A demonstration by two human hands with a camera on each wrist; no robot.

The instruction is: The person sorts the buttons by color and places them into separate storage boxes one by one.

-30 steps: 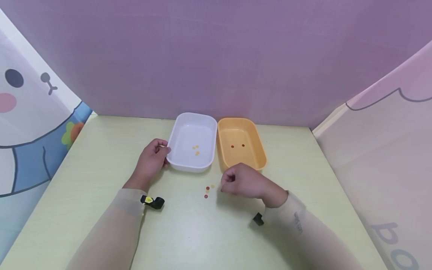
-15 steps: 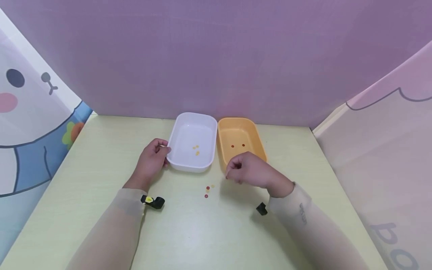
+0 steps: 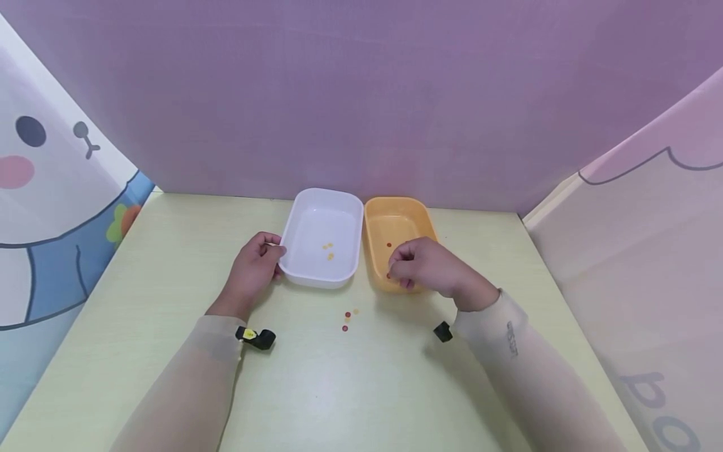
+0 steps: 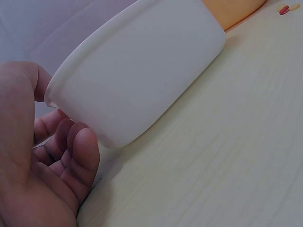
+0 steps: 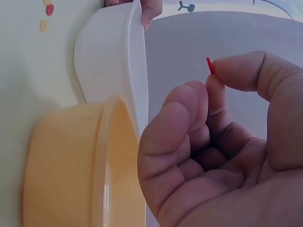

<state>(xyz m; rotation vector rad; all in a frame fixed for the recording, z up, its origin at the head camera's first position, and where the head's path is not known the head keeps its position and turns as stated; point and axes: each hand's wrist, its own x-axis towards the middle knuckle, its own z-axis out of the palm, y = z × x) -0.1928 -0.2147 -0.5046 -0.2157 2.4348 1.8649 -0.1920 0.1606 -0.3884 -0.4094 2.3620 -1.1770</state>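
Observation:
My right hand (image 3: 429,271) is above the near part of the orange tray (image 3: 395,216). Between thumb and forefinger it pinches a small red disc (image 5: 210,66), plainly seen in the right wrist view. At the white tray (image 3: 316,220), my left hand (image 3: 254,270) grips the left rim, thumb on top and fingers below. Several small yellow discs (image 3: 330,257) lie in the white tray. A red disc (image 3: 389,245) shows on the orange tray's floor; part of that tray is hidden by my right hand.
In front of the trays, loose red discs (image 3: 345,328) and yellow discs (image 3: 356,311) lie on the pale table (image 3: 316,389). The two trays stand side by side near the purple back wall (image 3: 361,100). Printed cloth walls flank the table.
My right hand has moved up and away from me with the red disc, from the table in front of the orange tray to over it. The left hand has stayed put.

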